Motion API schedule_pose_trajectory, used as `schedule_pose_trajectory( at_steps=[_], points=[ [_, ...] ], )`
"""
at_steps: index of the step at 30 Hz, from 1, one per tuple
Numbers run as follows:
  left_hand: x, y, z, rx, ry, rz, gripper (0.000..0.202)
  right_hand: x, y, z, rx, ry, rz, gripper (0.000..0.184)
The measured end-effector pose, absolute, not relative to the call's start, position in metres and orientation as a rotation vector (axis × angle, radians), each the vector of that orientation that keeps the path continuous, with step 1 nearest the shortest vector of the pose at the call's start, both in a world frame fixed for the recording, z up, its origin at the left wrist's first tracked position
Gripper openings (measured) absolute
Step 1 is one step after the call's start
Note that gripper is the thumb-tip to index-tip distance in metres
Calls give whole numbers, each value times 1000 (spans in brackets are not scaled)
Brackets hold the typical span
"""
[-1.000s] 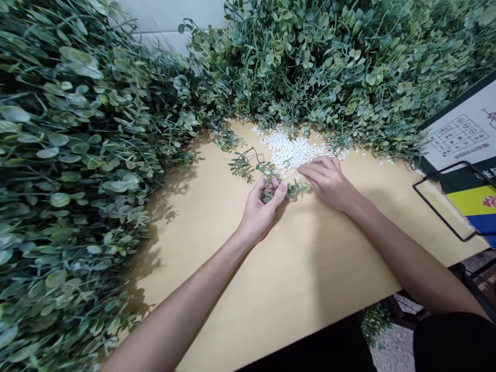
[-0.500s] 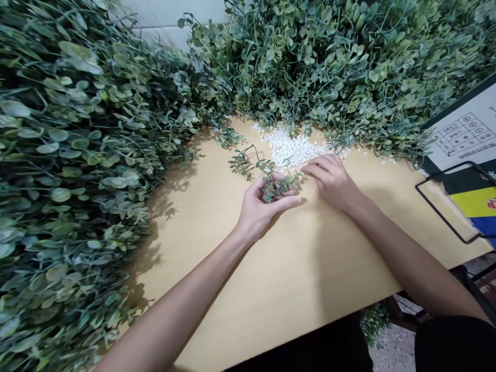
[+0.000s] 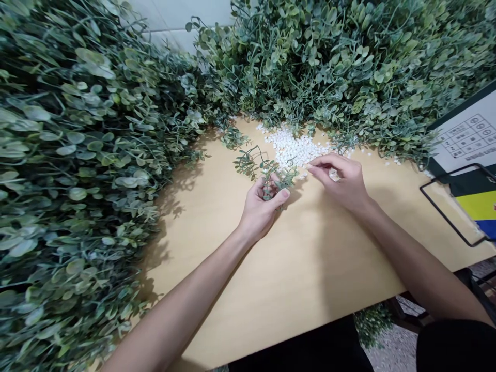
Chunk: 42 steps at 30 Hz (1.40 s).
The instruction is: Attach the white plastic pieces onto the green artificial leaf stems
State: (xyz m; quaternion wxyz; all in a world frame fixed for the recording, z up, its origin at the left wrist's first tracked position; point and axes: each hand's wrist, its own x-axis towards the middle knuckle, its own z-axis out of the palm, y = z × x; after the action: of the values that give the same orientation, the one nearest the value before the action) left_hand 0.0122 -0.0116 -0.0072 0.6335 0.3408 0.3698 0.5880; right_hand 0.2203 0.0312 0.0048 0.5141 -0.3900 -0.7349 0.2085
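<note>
My left hand [image 3: 263, 206] is closed around a sprig of green artificial leaves [image 3: 284, 178], palm turned up, with its thumb lying across the stems. A thin curved stem with leaves [image 3: 247, 163] reaches out from it to the upper left. To the right, my right hand [image 3: 343, 178] makes a pinch with thumb and forefinger at the near edge of a pile of small white plastic pieces [image 3: 292, 150]. Whatever is between those fingertips is too small to make out. The two hands are apart.
Dense heaps of artificial foliage line the left side [image 3: 85, 170] and the back [image 3: 310, 62] of the wooden table [image 3: 232, 299]. At right stand a printed box [image 3: 465, 137] and a black wire frame [image 3: 442, 206]. More greenery [image 3: 372, 325] lies below the table edge.
My right hand has turned and brought thumb and forefinger into a pinch beside the white pieces. My left thumb has curled in over the sprig. The view has shifted slightly.
</note>
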Motion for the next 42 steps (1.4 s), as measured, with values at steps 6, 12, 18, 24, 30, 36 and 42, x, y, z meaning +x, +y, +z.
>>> schedule_pose_trajectory(
  at_steps=[6, 12, 18, 24, 30, 36, 42],
  points=[
    [12, -15, -9, 853, 863, 1289, 47, 208, 18, 15, -840, -1534, 1245, 32],
    [10, -17, -7, 944, 887, 1237, 39, 205, 15, 22, -799, -1512, 1415, 32],
    [9, -15, -5, 787, 793, 1306, 38, 211, 19, 30, -858, -1508, 1462, 32],
    [7, -12, -6, 686, 777, 1408, 40, 229, 23, 39, -894, -1580, 1622, 33],
    [5, -12, -3, 664, 770, 1325, 48, 249, 27, 46, -853, -1810, 1845, 33],
    [8, -12, -2, 748, 764, 1284, 37, 250, 35, 40, -936, -1498, 1472, 34],
    [10, -18, -3, 906, 789, 1236, 33, 217, 27, 25, -909, -1325, 1238, 34]
  ],
)
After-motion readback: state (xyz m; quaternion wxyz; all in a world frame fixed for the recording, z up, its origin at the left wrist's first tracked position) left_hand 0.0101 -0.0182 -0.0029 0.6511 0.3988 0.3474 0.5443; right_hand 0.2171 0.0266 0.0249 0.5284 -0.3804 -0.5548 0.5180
